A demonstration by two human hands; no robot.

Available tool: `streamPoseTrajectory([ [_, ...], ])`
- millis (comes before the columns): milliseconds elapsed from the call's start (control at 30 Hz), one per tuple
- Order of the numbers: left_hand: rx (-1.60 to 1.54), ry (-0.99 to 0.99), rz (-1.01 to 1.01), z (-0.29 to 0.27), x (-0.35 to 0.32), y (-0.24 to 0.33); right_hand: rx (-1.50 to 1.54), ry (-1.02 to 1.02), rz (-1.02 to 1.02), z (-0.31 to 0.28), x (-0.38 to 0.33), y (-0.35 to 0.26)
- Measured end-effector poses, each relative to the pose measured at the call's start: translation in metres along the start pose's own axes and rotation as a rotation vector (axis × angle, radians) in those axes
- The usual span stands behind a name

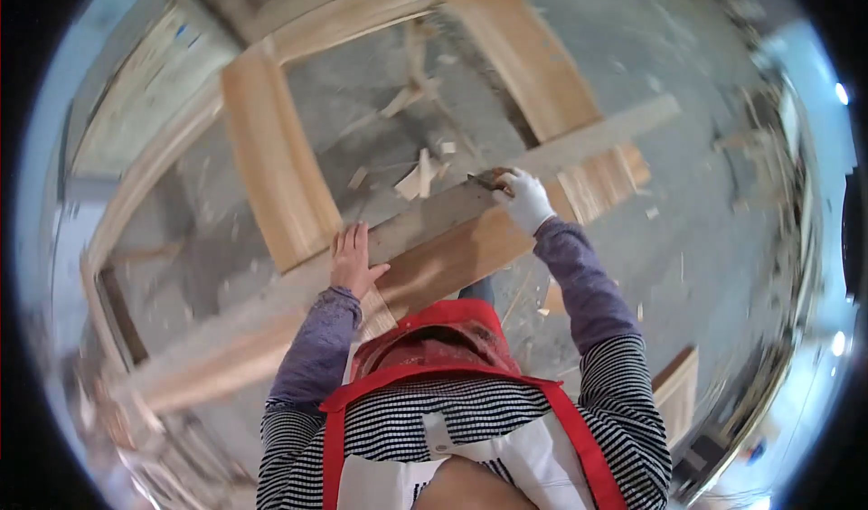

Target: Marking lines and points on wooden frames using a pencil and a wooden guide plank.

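A long greyish straight board (425, 218) lies slantwise across the pale wooden pieces in front of me. My bare left hand (354, 261) rests flat on it, fingers stretched forward and thumb apart. In its white glove, my right hand (526, 200) is closed on a small dark-bladed tool (485, 182) at the board's far edge; the grip hides most of the tool, so I cannot tell its exact kind. Beneath the straight board, on my side, runs a wooden plank (461, 252) with lighter crosspieces near both hands.
Beyond the straight board, two wide wooden boards (276, 153) (520, 49) join a far rail (357, 17). Wood scraps (418, 177) litter the grey floor between them. A pale panel (149, 94) stands at far left, and a wooden piece (676, 392) lies at lower right.
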State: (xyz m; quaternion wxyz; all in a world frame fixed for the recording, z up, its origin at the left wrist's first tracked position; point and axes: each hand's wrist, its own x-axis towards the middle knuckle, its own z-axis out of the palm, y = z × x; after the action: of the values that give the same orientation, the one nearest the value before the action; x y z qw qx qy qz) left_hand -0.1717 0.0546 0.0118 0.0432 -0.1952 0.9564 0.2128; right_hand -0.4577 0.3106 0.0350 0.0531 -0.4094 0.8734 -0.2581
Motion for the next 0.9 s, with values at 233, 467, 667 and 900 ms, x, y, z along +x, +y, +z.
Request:
streamPoseTrajectory([
  [233,0.031,0.191,-0.307,0.012,-0.056,0.051,0.018,-0.707,-0.201,0.004,0.087,0.038],
  [467,-0.063,0.228,-0.426,0.049,-0.063,0.114,-0.034,-0.780,-0.178,0.009,0.096,0.032],
  [667,-0.078,0.286,-0.453,0.067,-0.064,0.134,-0.035,-0.670,-0.271,0.020,0.112,0.038],
  [900,-0.078,0.273,-0.378,0.071,-0.054,0.141,-0.062,-0.698,-0.263,0.031,0.107,0.045],
])
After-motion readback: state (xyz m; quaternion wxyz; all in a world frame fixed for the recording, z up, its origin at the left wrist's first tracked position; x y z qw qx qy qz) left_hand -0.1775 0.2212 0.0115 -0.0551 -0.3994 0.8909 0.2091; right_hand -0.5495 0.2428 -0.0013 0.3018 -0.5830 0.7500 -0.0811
